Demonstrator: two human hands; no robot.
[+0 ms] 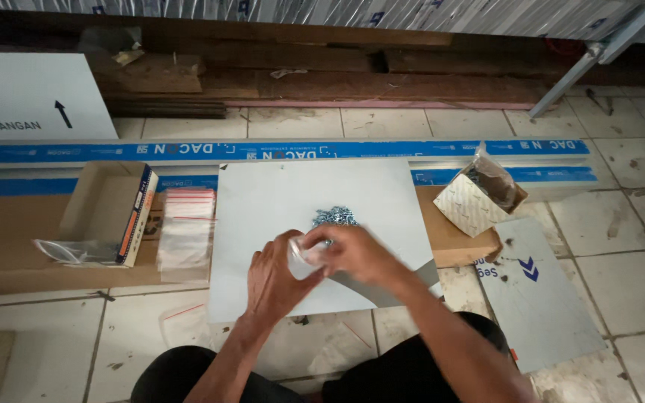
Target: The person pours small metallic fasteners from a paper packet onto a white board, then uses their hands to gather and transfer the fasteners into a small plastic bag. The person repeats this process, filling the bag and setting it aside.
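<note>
Here both hands meet over the pale flat sheet (pixel 263 216): left hand (pixel 274 280) & right hand (pixel 356 254) pinch a small clear plastic bag (pixel 304 254), just near of the pile of small metal screws (pixel 335 216).

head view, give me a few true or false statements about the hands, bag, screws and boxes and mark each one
1. Both hands, left hand and right hand, hold a small clear bag. True.
2. The screws lie piled on a white sheet. True.
3. The stack of bags lies right of the white sheet. False: it lies to its left, on brown cardboard.
4. The open box on the left is full of screws. False: it looks empty, with a clear bag lying at its mouth.
5. A patterned box stands right of the sheet. True.
</note>
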